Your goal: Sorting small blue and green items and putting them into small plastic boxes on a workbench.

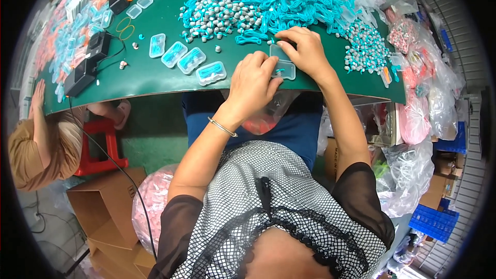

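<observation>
A small clear plastic case (285,70) lies with its lid raised at the table's near edge, between my hands. My left hand (251,81) grips its left side, thumb and fingertips closed at the rim; a bit of teal shows inside by the thumb. My right hand (306,54) arches over the case's far right side, index finger and thumb apart, close to a loose teal-and-grey plug (270,42). Left of my hands stand several closed clear cases (211,73) with coiled teal cords. Beyond lie a heap of grey-and-white plugs (223,16) and a tangle of teal cords (297,8).
Another pile of plugs (366,46) lies right on the green table (155,80). Black boxes (82,76) with a cable stand left, near peach and blue cases. Another person's arm (39,108) rests at the left edge. Plastic bags (413,119) hang at right; cartons (106,201) stand below.
</observation>
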`<state>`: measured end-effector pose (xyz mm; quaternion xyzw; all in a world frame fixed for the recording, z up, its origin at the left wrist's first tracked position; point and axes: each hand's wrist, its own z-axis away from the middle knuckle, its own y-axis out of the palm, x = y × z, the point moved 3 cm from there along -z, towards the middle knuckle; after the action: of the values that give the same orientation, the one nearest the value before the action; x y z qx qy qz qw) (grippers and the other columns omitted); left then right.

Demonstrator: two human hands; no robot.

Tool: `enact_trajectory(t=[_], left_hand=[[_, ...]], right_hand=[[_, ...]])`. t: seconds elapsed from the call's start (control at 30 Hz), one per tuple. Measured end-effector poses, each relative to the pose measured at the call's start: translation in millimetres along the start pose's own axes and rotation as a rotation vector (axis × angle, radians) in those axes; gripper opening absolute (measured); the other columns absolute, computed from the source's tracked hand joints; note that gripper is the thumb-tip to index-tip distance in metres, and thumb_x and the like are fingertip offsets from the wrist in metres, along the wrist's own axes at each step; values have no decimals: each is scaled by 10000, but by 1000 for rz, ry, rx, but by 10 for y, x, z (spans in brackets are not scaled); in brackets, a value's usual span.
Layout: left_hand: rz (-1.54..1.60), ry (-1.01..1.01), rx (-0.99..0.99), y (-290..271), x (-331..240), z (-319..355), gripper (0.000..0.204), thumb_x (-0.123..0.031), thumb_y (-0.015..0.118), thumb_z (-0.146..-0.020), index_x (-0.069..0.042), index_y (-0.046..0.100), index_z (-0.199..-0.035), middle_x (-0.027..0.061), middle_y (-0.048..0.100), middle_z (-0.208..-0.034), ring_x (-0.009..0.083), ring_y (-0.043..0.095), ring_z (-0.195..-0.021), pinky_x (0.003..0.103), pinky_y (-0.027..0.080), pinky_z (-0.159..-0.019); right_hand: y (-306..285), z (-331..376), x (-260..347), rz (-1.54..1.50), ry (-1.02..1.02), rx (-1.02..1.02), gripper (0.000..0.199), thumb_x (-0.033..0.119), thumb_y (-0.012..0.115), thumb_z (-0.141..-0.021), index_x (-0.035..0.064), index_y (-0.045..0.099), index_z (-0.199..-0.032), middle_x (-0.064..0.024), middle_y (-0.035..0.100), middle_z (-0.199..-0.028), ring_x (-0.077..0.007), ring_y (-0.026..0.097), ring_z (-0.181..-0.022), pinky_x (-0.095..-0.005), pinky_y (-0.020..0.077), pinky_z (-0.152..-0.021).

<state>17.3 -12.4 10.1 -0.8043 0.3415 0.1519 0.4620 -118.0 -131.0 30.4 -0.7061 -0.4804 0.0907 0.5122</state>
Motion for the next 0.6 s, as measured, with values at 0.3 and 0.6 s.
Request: enact_trajectory(t=[0.3,0.6], left_hand=[[22,15,17,-25,-19,21,417,-163,777,-755,-30,624,-1119,115,560,-913,317,566,-855,427,473,-751],[69,-22,47,-33,48,18,429,-175,800,-734,-42,637,-1108,108,560,-889,310,571,-833,425,477,-727]], right_hand=[[71,-126,106,185,-57,76,104,178,707,-836,92,733,-888,-62,699,-809,-237,657,-768,-401,463,-688],[-378,438,268,-155,-211,133,113,37,729,-770,65,691,-873,-58,668,-841,-249,627,-814,-373,447,-834]])
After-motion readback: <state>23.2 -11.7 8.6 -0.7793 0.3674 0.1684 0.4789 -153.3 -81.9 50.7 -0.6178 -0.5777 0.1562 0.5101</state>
